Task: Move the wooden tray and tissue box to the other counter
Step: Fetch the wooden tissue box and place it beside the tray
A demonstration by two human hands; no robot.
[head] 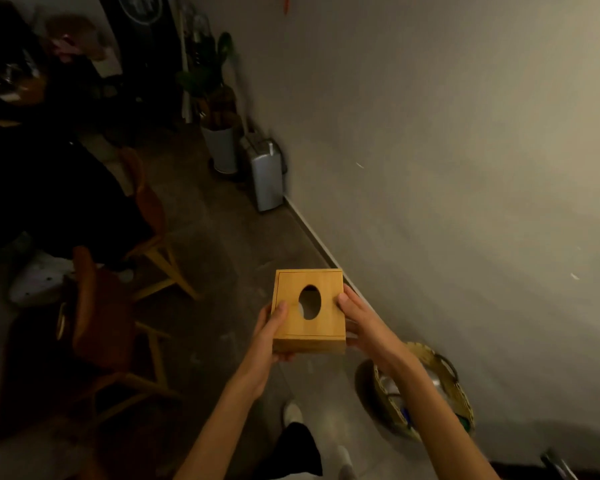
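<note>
Both hands grip the wooden tissue box [309, 310], held level in mid-air over the floor [222, 237], near the wall [447, 168]. Left hand [274, 336] clamps its left side, thumb on the lid; right hand [361, 323] clamps the right side, thumb on top. Oval slot faces up. Woven basket [426, 393] on the floor below the right forearm. Chairs [146, 216] to the left.

A wooden tissue box [309, 310] with an oval opening is held in the air between the left hand [272, 332] and the right hand [359, 322], thumbs laid on its top. Below, floor [222, 237] is seen beside a wall [447, 150]. Chairs [118, 323] stand to the left; what may be a basket [426, 393] lies by the wall.
</note>
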